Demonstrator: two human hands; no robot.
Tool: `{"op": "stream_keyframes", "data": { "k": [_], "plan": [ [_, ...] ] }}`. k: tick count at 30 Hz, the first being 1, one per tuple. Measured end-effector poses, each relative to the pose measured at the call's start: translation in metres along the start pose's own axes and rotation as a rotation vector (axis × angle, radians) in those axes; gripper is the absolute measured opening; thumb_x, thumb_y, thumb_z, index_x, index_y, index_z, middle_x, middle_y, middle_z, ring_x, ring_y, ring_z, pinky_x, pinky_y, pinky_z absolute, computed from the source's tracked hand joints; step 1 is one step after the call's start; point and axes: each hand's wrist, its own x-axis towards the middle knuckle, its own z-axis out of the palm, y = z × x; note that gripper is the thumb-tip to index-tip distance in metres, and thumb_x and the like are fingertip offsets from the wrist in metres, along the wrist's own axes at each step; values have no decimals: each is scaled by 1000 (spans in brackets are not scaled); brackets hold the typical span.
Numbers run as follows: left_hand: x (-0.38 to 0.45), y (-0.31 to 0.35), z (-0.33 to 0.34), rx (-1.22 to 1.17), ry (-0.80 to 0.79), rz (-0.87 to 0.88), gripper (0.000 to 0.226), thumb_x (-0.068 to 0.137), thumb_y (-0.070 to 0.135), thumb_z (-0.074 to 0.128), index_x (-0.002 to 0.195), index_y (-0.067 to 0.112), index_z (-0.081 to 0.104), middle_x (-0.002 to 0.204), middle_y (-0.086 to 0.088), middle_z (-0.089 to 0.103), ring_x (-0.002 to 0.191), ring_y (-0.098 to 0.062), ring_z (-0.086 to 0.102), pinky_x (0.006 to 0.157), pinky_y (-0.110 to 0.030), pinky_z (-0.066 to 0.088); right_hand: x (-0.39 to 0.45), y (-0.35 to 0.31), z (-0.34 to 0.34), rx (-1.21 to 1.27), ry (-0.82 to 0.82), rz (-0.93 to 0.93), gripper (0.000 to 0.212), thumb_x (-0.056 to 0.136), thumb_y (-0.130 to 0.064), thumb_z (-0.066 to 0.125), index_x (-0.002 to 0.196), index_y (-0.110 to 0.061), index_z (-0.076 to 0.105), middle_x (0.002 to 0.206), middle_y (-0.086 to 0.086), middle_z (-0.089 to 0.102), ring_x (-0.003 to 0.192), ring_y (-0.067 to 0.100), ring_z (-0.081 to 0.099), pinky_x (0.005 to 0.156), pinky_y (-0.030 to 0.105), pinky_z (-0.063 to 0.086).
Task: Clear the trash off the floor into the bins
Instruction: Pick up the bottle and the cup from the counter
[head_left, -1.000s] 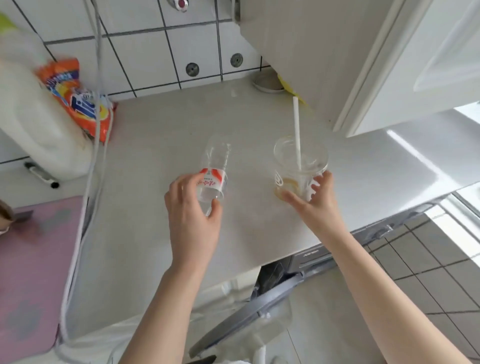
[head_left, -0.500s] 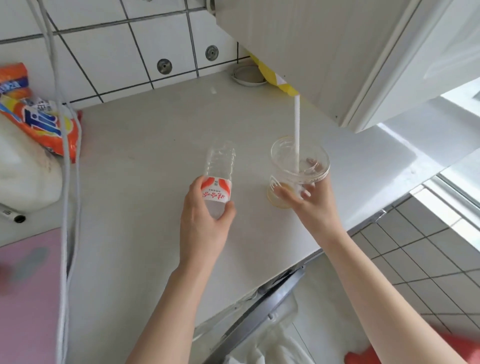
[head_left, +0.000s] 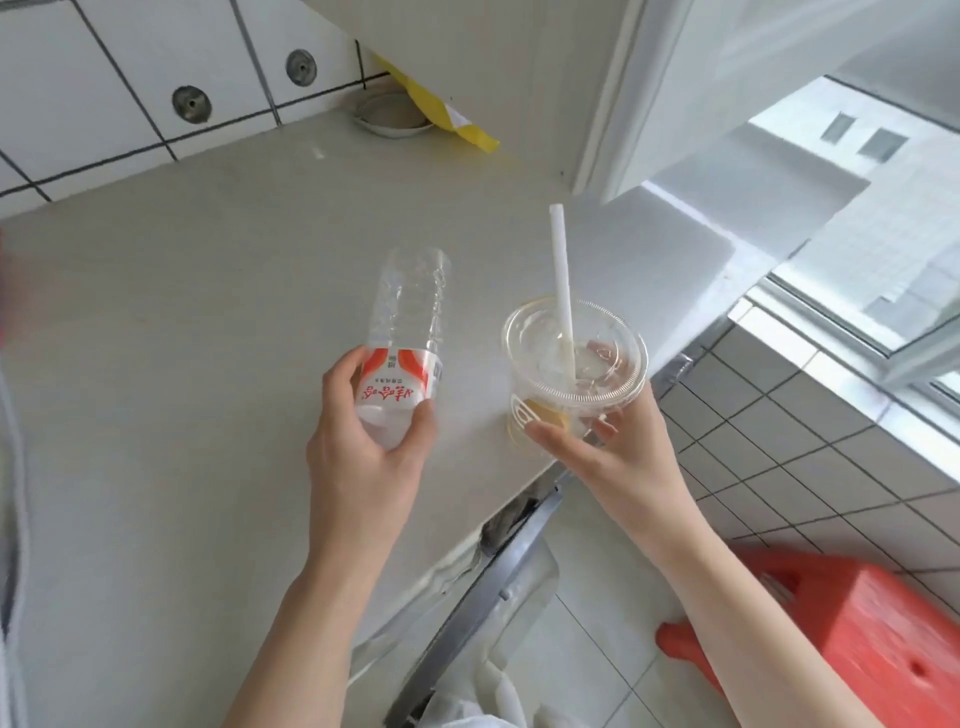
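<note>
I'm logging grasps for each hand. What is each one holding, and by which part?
Left hand grips the clear plastic bottle around its red-and-white labelled end. Right hand holds the clear lidded plastic cup with white straw by its lower wall.

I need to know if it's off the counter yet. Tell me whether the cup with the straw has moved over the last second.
Yes. The cup in the right hand has moved toward the counter's front edge, now overhanging it.

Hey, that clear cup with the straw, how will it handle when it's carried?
The cup, held low in the right hand, looks nearly empty, so probably light. Its thin clear wall may flex if squeezed. The tall straw may wobble, and the yellowish dregs could spill if tipped.
</note>
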Motion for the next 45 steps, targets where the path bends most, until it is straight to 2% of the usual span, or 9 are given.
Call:
{"op": "stream_keyframes", "data": {
  "k": [3, 12, 18, 23, 27, 30, 37, 41, 45],
  "plan": [
    [-20, 14, 15, -16, -99, 35, 55, 75, 31, 70, 122, 44, 45, 117, 30, 56, 103, 3, 56, 82, -14, 44, -24, 3, -26, -39, 54, 0, 79, 66, -32, 85, 134, -31, 44, 125, -18, 58, 117, 2, 56, 100, 30, 45],
    [-106, 52, 74, -35, -401, 193, 58, 78, 30, 72, 124, 46, 41, 118, 23, 55, 102, 1, 58, 70, -1, 44, -120, 23, -124, -31, 305, 60, 73, 61, -32, 86, 125, -31, 50, 115, -27, 61, 107, -6, 59, 90, 8, 45],
    [-193, 77, 127, -4, -552, 274, 63, 74, 41, 70, 129, 42, 39, 121, 15, 55, 109, -10, 58, 89, -35, 52, -216, 45, -199, 19, 490, 107, 73, 64, -26, 86, 126, -31, 48, 115, -26, 61, 109, -6, 58, 88, 11, 46],
    [-298, 83, 173, -49, -721, 146, 67, 74, 47, 68, 129, 47, 32, 113, 26, 55, 99, 6, 58, 74, -16, 44, -315, 77, -266, -14, 654, 176, 82, 62, -32, 86, 131, -34, 42, 116, -35, 55, 112, -10, 54, 93, 17, 42],
    [-383, 87, 209, -42, -856, 88, 71, 74, 45, 70, 133, 41, 31, 117, 17, 55, 98, 1, 60, 79, -24, 48, -395, 103, -314, -29, 773, 278, 81, 55, -41, 84, 124, -44, 43, 119, -29, 55, 115, -4, 54, 98, 25, 44],
    [-441, 95, 238, -26, -981, 44, 68, 78, 40, 70, 134, 40, 31, 118, 12, 55, 96, 3, 58, 70, -19, 47, -448, 116, -346, -37, 870, 350, 75, 52, -41, 83, 112, -55, 41, 115, -28, 58, 110, -8, 55, 90, 10, 44],
    [-526, 115, 311, 7, -1293, -83, 48, 81, 37, 68, 119, 45, 39, 118, 6, 56, 93, -15, 65, 63, -36, 58, -530, 160, -406, 0, 1139, 505, 67, 60, -23, 89, 106, -43, 46, 116, -9, 44, 100, -21, 50, 83, 6, 44],
    [-559, 122, 367, 12, -1428, -224, 42, 83, 30, 69, 113, 44, 44, 112, 0, 57, 74, -21, 71, 56, -49, 59, -555, 194, -450, 45, 1227, 579, 74, 60, -24, 88, 123, -25, 49, 126, 4, 52, 119, 11, 53, 104, 40, 45],
    [-590, 126, 437, 97, -1498, -206, 31, 84, 38, 67, 104, 53, 48, 113, 3, 56, 86, -22, 69, 65, -49, 60, -564, 234, -509, 27, 1323, 649, 75, 56, -30, 86, 123, -22, 52, 124, 5, 56, 120, 21, 53, 105, 46, 42]
  ]
}}
